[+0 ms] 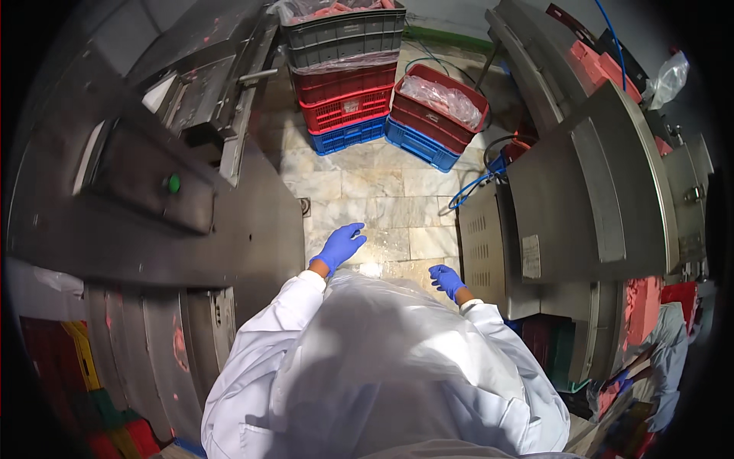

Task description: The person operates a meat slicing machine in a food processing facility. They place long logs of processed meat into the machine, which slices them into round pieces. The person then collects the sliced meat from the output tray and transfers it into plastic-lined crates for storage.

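Observation:
My left hand (340,249), in a blue glove, hangs over the tiled floor with its fingers stretched out and nothing in it. The steel machine on the left is the nearest thing to it, and the two are apart. Lower and to the right, my right hand (447,281) wears the same kind of glove. Its fingers are loosely bent and slightly apart, with no object visible in them. It is close to a vented steel cabinet (480,241) but not touching it. A white coat covers both arms, and a clear plastic apron (390,321) hangs in front of me.
Ahead stand stacked crates (348,111) and a shorter stack with a dark red crate (440,126), holding pink pieces and plastic film. A steel machine (260,252) flanks me left, another (596,191) right. A blue hose (466,195) lies right. Another person (669,352) is at lower right.

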{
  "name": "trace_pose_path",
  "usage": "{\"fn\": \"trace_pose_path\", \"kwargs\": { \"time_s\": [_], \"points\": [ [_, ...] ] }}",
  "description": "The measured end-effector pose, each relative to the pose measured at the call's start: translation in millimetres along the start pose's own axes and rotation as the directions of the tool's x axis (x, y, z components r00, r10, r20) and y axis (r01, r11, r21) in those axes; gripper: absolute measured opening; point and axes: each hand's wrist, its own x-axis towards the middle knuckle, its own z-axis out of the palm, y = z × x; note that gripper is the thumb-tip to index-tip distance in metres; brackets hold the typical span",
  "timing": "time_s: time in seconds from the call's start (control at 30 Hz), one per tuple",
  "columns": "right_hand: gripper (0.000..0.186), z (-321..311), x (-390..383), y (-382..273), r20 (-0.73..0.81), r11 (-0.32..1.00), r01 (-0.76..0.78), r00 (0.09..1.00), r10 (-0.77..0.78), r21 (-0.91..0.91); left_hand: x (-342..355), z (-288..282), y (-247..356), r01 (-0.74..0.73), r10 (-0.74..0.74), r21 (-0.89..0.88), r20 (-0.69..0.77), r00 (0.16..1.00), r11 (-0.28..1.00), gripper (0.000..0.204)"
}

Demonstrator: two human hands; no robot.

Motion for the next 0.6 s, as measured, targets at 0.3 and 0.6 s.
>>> {"fn": "trace_pose_path", "kwargs": {
  "time_s": [0.3, 0.6],
  "points": [
    [0.026, -94, 161, -89, -0.093, 0.960, -0.279, 0.955, 0.280, 0.030, 172, -54, 2, 0.084, -0.092, -0.052, -0.156, 0.983, 0.995, 0.046],
    [0.018, -186, 312, -387, -0.184, 0.958, 0.186, 0.972, -0.147, 0.220, 349, -227, 56, -0.074, 0.062, 0.021, -0.794, 0.604, 0.997, 0.047]
  ]
}}
